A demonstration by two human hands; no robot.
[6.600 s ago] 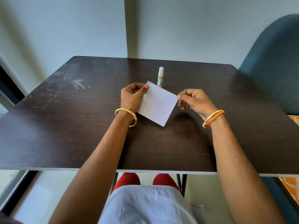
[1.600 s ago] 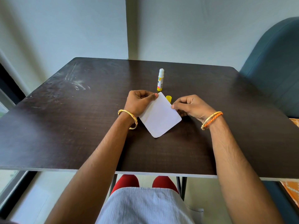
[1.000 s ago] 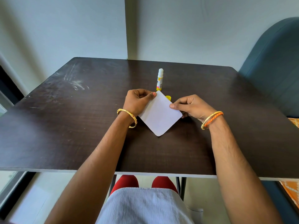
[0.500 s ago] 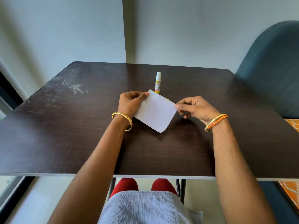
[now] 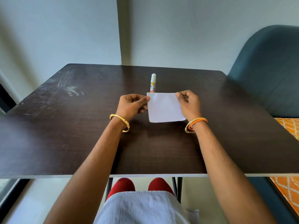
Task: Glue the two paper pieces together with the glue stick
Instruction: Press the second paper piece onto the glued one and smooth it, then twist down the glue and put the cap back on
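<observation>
dark table (image 5: 80, 126), scuffed; grey wall (image 5: 64, 29); teal chair (image 5: 267, 70) beside.

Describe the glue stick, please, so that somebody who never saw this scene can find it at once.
Start from the dark brown table and look along its middle toward the far edge. Beyond the white paper, which the left hand and right hand pinch by its upper corners, the glue stick stands upright. It is the only standing thing there: a slim white tube with a yellow label.
</observation>
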